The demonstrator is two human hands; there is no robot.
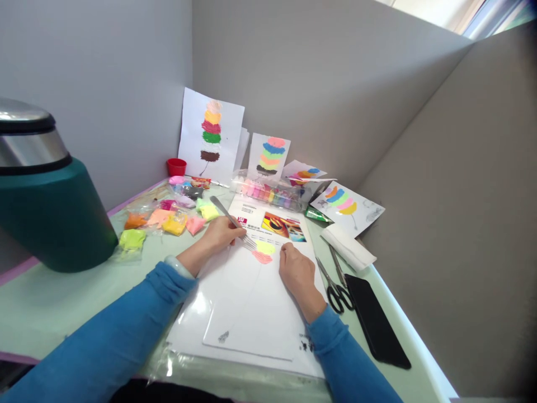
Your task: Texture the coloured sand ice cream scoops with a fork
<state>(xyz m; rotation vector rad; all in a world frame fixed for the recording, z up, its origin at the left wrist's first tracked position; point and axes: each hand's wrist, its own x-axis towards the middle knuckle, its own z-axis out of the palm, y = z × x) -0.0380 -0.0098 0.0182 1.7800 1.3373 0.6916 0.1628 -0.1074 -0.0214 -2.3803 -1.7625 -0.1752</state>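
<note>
Metal fork was clamped in left hand fingers, tines laid on yellow clay above pink clay, white sheet beneath, right hand rested alongside, fingers curled together.

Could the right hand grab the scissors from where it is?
Probably yes: the scissors lie right beside the right hand, nothing lies between them, and that hand holds nothing.
</note>
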